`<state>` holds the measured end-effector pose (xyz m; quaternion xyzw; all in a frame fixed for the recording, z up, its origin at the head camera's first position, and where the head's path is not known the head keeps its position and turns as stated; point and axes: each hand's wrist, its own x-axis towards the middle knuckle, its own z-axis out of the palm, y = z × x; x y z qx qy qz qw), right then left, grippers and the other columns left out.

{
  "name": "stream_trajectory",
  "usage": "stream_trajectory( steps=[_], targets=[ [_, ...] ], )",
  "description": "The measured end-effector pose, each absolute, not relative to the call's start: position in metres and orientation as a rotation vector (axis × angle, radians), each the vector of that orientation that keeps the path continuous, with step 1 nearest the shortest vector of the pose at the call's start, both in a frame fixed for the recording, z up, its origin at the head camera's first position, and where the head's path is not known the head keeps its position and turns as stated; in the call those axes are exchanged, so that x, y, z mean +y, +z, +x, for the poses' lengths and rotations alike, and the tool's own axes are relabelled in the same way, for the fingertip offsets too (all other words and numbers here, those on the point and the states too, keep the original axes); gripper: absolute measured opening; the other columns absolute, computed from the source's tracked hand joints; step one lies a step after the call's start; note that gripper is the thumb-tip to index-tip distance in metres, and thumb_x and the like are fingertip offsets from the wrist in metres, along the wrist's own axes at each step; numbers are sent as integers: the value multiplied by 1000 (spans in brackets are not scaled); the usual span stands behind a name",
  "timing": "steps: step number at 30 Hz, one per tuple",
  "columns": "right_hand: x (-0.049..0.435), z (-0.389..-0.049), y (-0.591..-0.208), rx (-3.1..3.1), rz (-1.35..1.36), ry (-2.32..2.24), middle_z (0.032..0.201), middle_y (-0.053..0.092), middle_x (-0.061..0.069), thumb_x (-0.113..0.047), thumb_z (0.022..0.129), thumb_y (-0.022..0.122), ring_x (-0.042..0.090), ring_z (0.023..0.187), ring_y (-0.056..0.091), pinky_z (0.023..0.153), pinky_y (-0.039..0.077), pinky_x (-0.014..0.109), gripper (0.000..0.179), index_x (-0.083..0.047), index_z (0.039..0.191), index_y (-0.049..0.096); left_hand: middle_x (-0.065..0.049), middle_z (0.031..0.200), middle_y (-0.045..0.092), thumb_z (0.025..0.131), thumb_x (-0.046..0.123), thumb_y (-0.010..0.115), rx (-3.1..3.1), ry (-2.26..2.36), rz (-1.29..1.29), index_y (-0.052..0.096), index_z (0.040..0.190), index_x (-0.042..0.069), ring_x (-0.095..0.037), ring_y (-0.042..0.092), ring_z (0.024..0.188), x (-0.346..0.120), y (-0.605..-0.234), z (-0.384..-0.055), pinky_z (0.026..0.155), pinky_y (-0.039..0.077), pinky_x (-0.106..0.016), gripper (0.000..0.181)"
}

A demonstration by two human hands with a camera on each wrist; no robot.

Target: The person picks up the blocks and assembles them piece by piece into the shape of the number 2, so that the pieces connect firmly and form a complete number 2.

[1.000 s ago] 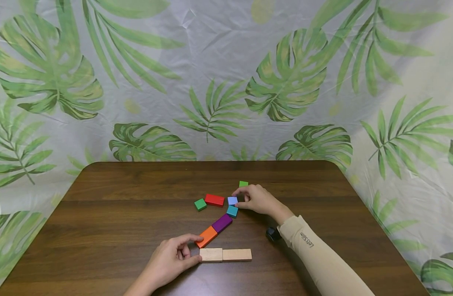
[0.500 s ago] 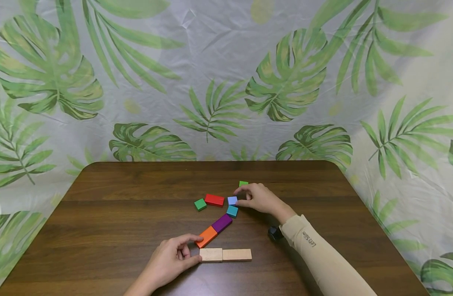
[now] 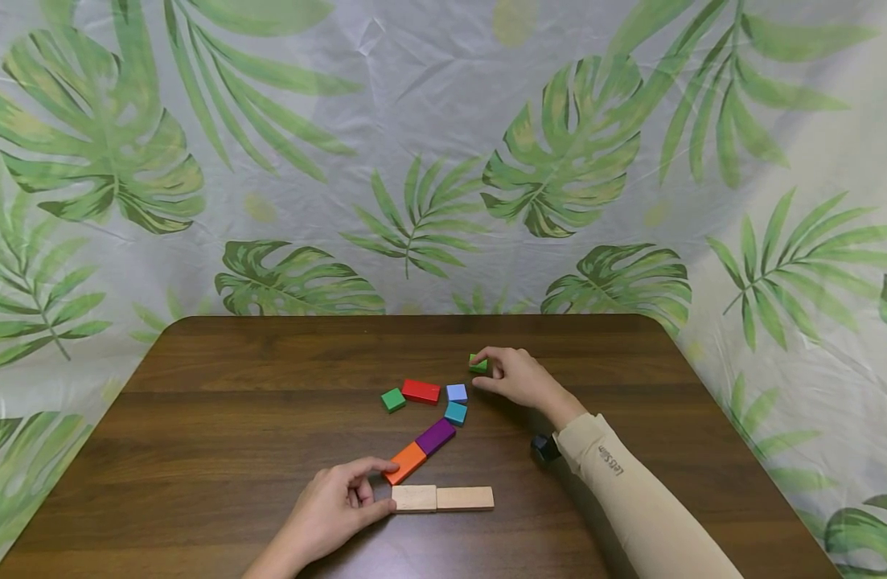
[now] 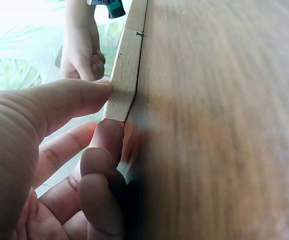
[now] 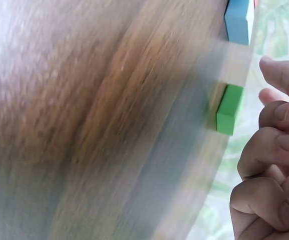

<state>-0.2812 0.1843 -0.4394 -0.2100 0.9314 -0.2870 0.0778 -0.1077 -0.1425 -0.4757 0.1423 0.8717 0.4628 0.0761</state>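
At the near side of the table, my left hand (image 3: 334,503) touches two blocks. Its index fingertip rests on an orange block (image 3: 405,464) and its thumb on the left end of a pale wooden block (image 3: 414,498). A purple block (image 3: 436,437) continues from the orange one. Farther back my right hand (image 3: 519,376) holds nothing, thumb and index finger apart. Its index fingertip partly covers a light green block (image 3: 477,366) in the head view; in the right wrist view the green block (image 5: 229,110) stands clear of the fingers. To its left lie a periwinkle block (image 3: 457,393) and a teal block (image 3: 455,414).
A red block (image 3: 421,392) and a darker green block (image 3: 393,400) lie left of the periwinkle one. A second wooden block (image 3: 465,498) adjoins the first. The dark wooden table (image 3: 233,418) ends at a leaf-patterned cloth (image 3: 429,161).
My right hand has left the periwinkle block and moved back and right to the light green block. The left hand stays where it was.
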Motion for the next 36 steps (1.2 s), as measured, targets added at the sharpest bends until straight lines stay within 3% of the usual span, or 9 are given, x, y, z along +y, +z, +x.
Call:
stream_trajectory(
  steps=[10,18,36],
  targets=[
    [195,-292,-447,2793,-584,-934,61,47,-5,-25,102,76,11,56,42,61,40,27,37,-12,135,69,12,70,63,87,33,91,2611,1394,436,77,123,28,1,51,53,-143,-476,-108,51,40,-21,39],
    [203,-299,-457,2701,-510,-1101,58,40,-7,-28,100,78,12,54,36,59,37,27,42,-12,137,67,14,70,63,88,33,90,2619,1354,408,77,123,29,1,51,53,-143,-475,-108,52,40,-20,38],
    [207,-306,-468,2670,-426,-1185,59,42,-5,-28,100,78,13,55,38,59,36,27,43,-12,139,67,14,71,63,88,33,90,2616,1360,408,77,124,28,0,51,53,-142,-475,-108,52,40,-21,38]
  ],
)
